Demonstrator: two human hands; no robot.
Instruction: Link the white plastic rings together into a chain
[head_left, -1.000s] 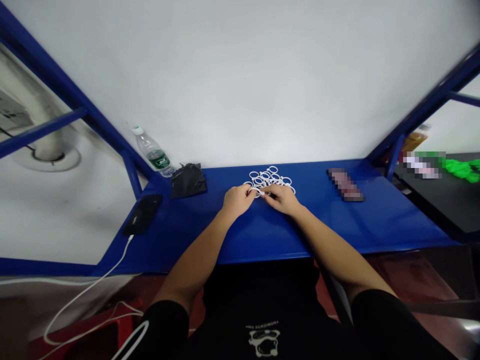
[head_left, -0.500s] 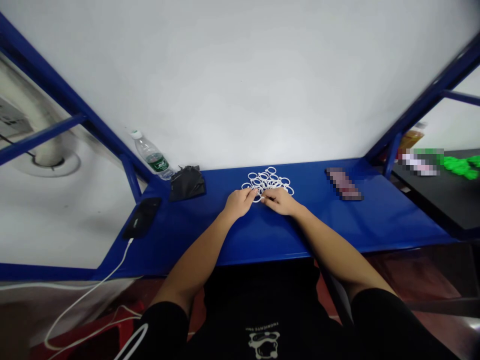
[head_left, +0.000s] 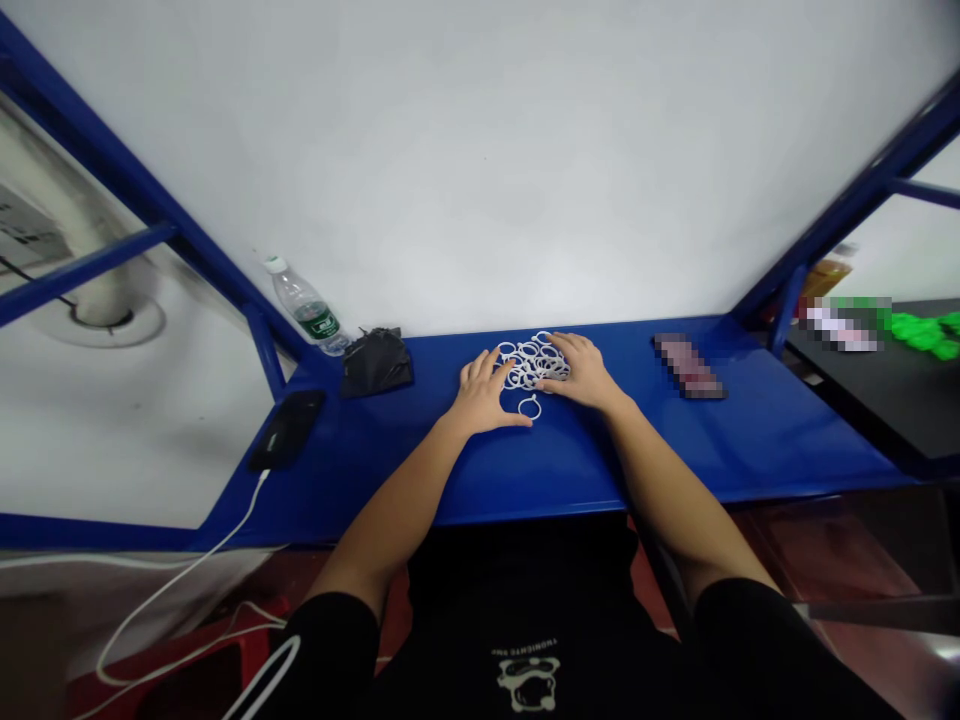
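A pile of small white rings (head_left: 526, 362) lies on the blue table (head_left: 547, 470), close to the wall. My left hand (head_left: 485, 393) is at the pile's left side, fingers spread and thumb pointing right. One loose white ring (head_left: 529, 408) lies in front of the pile, by the left thumb tip. Around the pile's right side curves my right hand (head_left: 581, 370), its thumb and fingers apart and touching rings. Both hands frame the heap from either side, and neither grips a ring that I can see.
Back left stand a plastic bottle (head_left: 311, 315) and a crumpled black bag (head_left: 376, 362). Nearer left lies a black device (head_left: 286, 430) with a white cable (head_left: 217, 555). A blurred-out flat object (head_left: 690, 366) lies to the right. Blue frame bars (head_left: 262, 345) rise at both table ends.
My hands have parted and opened from their close position at the pile's front. They now flank the rings, which are bunched tighter, and one ring lies apart in front.
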